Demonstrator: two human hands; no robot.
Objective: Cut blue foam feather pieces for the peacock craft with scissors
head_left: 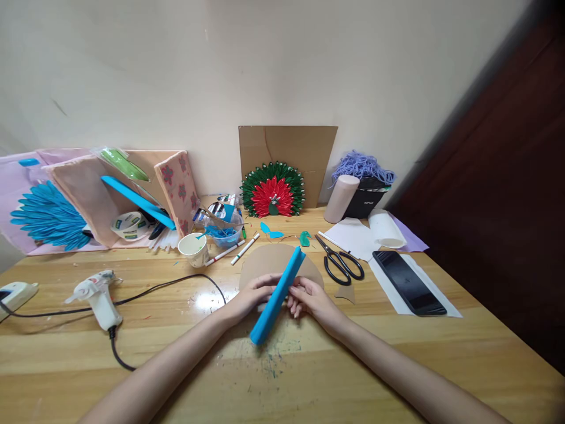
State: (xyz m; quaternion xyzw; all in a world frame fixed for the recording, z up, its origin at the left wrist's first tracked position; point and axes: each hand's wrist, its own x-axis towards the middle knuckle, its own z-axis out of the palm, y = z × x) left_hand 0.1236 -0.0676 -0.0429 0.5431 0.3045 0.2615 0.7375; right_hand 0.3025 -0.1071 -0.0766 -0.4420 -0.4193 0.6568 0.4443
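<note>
Two hands at table centre: your left hand [258, 291] and right hand [309, 297] both pinch a blue strip [278, 295], fingers curled narrow around its middle, held tilted over a brown cardboard half-disc [269, 262]. Step, as judged: lining the strip up on the cardboard; next calls for steady placement. Right: scissors [342, 264] near, phone [408, 282] beyond. Left: glue gun [97, 297], its cord [176, 284] trailing close to your left wrist. Far: paper cup [194, 248], pens. Open room: bare wood toward the near edge.
</note>
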